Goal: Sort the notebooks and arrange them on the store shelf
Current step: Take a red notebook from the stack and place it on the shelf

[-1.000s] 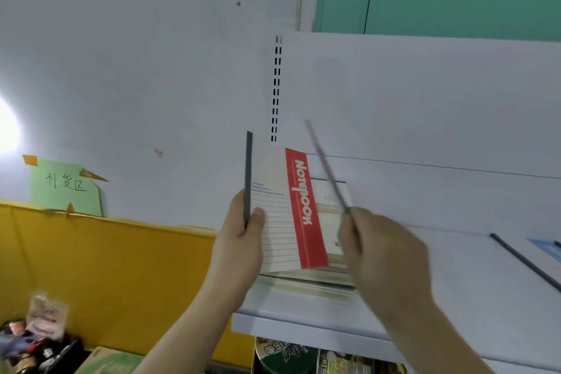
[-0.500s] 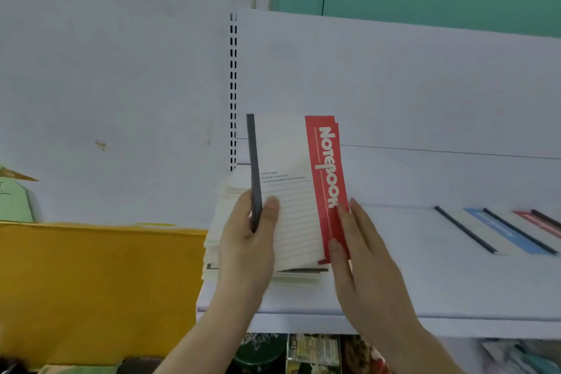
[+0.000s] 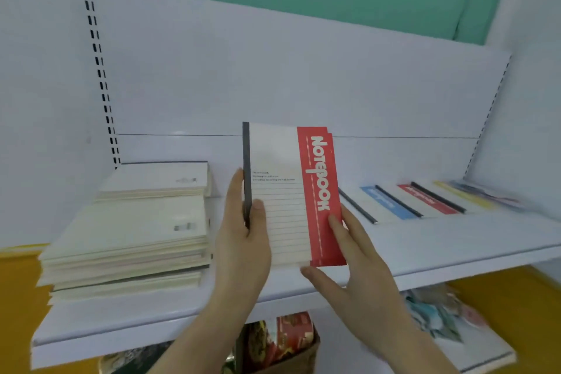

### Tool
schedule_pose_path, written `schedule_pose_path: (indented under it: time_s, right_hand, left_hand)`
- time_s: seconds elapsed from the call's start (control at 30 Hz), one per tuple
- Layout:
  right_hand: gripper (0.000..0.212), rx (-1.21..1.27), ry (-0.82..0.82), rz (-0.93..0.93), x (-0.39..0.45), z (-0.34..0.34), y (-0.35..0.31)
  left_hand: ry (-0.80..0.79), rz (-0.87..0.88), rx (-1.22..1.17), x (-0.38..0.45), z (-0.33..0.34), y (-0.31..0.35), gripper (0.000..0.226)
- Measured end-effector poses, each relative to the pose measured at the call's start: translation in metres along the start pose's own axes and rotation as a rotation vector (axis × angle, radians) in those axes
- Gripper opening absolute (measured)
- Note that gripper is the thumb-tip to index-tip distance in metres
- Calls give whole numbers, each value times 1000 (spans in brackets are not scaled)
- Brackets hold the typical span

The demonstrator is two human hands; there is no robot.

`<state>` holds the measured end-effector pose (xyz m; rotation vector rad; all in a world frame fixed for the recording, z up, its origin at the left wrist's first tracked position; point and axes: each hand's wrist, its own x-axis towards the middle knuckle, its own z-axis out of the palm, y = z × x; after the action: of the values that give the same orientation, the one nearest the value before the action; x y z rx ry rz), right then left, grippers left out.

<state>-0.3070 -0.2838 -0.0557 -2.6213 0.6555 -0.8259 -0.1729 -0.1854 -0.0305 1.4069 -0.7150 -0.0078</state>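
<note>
I hold a small stack of red-banded notebooks (image 3: 288, 191) upright above the white shelf (image 3: 425, 255). My left hand (image 3: 243, 240) grips the stack by its dark spine, thumb on the front cover. My right hand (image 3: 349, 258) has its fingers straight against the red band and its thumb under the bottom edge. A tall pile of cream notebooks (image 3: 133, 228) lies on the shelf to the left. To the right, several notebooks (image 3: 425, 200) with blue, red and yellow bands lie flat in an overlapping row.
The shelf's white back panel (image 3: 303, 76) rises behind, with slotted uprights (image 3: 100, 76) at its left and right ends. Below the shelf edge stand snack packets (image 3: 282, 340) and other goods. A yellow surface (image 3: 18, 297) shows at lower left.
The view has swung right, so the cream pile now sits left of my hands. My right hand, which held a thin notebook a second ago, now presses flat on the red-banded stack.
</note>
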Motion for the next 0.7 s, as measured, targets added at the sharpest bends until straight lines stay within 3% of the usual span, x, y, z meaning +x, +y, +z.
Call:
schedule_pose_path:
  time_s: [0.17, 0.3, 0.57, 0.7]
  right_hand:
    - [78, -152, -2, 21, -5, -55, 84]
    - [83, -203, -17, 107, -11, -101, 149]
    - [81, -287, -10, 217, -3, -154, 268]
    - [83, -325, -20, 232, 16, -169, 321]
  left_hand:
    - [-66, -58, 47, -7, 100, -1, 52]
    - [-138, -110, 23, -11, 186, -1, 54]
    - [-279, -150, 63, -4, 329, -14, 37]
    - [-459, -170, 113, 21, 374, -28, 26]
